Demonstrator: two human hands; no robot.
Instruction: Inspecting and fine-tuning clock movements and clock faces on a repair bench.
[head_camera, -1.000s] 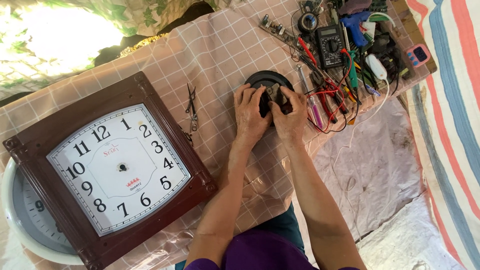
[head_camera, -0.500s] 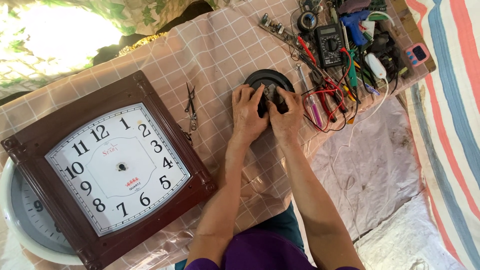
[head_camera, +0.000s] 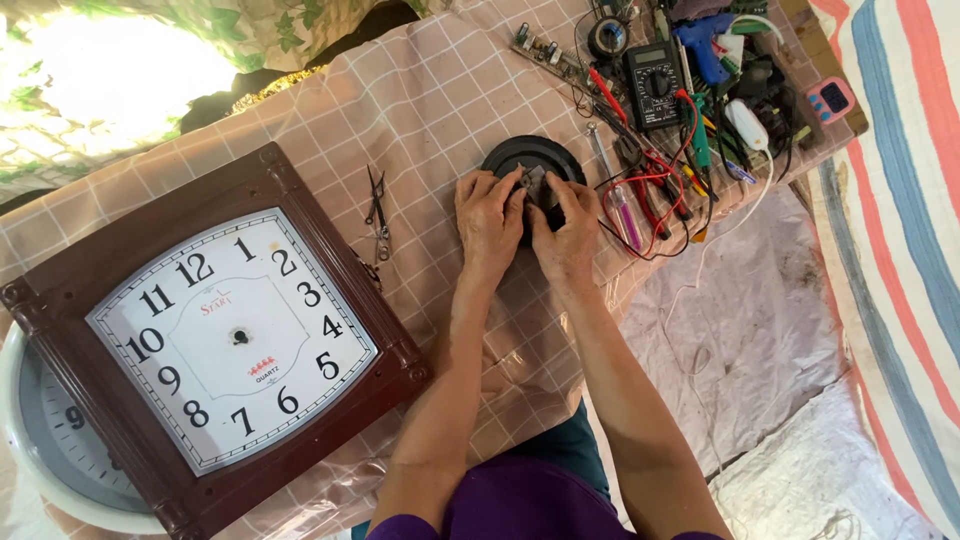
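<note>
Both hands meet over a round black dish (head_camera: 525, 152) on the checked tablecloth. My left hand (head_camera: 488, 222) and my right hand (head_camera: 563, 236) pinch a small dark boxy part (head_camera: 533, 186) between their fingertips, just above the dish. What kind of part it is stays unclear, as the fingers cover most of it. A large square wall clock (head_camera: 215, 335) with a brown frame, white dial and no hands lies face up to the left.
Tweezers (head_camera: 378, 208) lie between clock and hands. A round white clock (head_camera: 60, 440) sits under the brown one. Right of the dish: screwdrivers (head_camera: 622, 205), red wires (head_camera: 655, 185), a multimeter (head_camera: 654, 82), a circuit board strip (head_camera: 545, 50), a blue glue gun (head_camera: 705, 45).
Both hands stay on the small part over the dish, with only slight finger shifts. Nothing else has moved.
</note>
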